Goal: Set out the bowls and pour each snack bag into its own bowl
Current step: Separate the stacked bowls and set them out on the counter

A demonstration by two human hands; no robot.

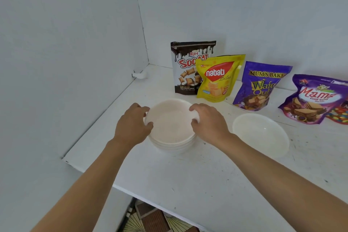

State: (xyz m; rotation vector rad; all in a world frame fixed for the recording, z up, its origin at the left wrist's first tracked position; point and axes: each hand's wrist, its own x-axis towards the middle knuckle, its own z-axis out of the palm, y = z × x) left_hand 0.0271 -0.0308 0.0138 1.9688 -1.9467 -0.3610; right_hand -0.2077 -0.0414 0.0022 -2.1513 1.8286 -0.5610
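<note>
Bowl stack (172,128) pinched at rim by left hand (131,126) and right hand (209,121). Top bowl best peeled alone, lower ones held down, set right, near lone bowl (260,133).

Readable text is only on the snack bags, centre to right of frame.
- Black-and-white bag (188,69), leftmost: "EJH" in red near the top. Big red "Soo…i" sits under it, with the middle letters covered by the next bag. The bottom print lines are too small to read.
- Yellow bag (218,81): "nabati" in white on a red patch, script "Bites" below.
- Purple bag (259,86): "MUM'S BAKE…", then "Wafe…" and "Qu…", all cut off at its right side.
- Far-right purple bag (312,100): "Mama" in red, smaller line under it blurred.
</note>
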